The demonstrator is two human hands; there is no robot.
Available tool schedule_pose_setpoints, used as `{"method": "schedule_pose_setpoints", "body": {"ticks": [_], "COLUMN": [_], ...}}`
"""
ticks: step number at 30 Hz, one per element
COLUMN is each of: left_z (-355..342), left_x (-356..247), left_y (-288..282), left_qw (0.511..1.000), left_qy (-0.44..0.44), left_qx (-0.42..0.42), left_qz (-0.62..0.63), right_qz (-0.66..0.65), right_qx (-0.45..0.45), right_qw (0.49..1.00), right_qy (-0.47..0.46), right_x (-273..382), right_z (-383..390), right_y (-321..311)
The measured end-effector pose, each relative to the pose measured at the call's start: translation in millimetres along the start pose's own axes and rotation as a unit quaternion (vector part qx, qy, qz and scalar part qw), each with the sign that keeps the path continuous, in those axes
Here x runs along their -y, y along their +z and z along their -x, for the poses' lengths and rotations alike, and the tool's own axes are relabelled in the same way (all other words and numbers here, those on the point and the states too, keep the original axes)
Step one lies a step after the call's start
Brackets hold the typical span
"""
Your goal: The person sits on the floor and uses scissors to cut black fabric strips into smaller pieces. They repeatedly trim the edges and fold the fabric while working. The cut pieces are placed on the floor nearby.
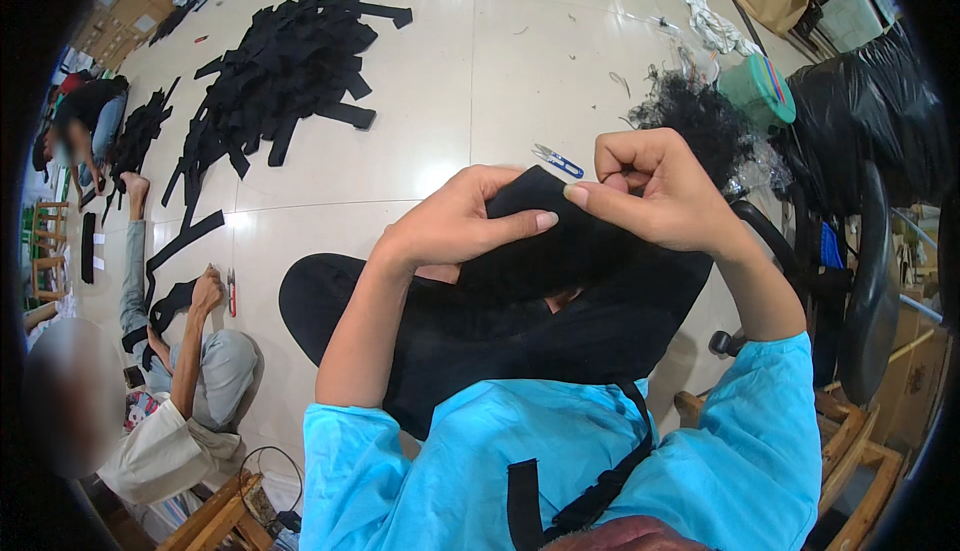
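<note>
A piece of black cloth is stretched up above my crossed legs. My left hand grips its left side, thumb flat on top and the fingers mostly behind it. At the cloth's upper right edge is my right hand, its thumb tip against the edge and its fingers curled in. Whether those curled fingers pinch a thread cannot be seen. Just beyond the cloth, blue-handled thread snips lie on the floor. The cloth's lower part merges with my black trousers.
Many black cloth strips lie heaped at far left. To the right are a tangle of black threads, a green tub and a black chair. At left a seated person handles black cloth beside red snips; another person bends farther back.
</note>
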State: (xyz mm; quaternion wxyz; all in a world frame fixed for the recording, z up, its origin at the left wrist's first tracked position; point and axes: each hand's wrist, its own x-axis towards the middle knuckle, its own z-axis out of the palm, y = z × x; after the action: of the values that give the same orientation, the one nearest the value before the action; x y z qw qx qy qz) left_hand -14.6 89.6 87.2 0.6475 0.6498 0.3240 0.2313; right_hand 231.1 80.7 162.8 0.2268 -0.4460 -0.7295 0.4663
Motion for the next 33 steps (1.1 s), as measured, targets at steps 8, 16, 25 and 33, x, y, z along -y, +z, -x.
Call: {"method": "schedule_pose_setpoints", "body": {"ticks": [8,16,25,33], "left_z": [2,6,1,-4], "left_x": [-2,-12,-2,10], "left_y": [9,-3,-5,0], "left_qw": [0.999,0.998,0.996,0.997], "left_qy": [0.006,-0.047,-0.034,-0.002], "left_qx": [0.002,-0.046,-0.075,-0.073], "left_qz": [0.051,-0.007,-0.020,0.004], "right_qz": [-0.061,-0.180,-0.261,-0.127], "right_qx": [-0.040,-0.116,-0.214,-0.395], "right_qw": [0.997,0.974,0.940,0.910], "right_qy": [0.006,0.069,0.050,-0.013], "right_x": [-17,-46,-71,-108], "right_z": [-5,-4,16,54], "right_y": [18,10,-71,-187]}}
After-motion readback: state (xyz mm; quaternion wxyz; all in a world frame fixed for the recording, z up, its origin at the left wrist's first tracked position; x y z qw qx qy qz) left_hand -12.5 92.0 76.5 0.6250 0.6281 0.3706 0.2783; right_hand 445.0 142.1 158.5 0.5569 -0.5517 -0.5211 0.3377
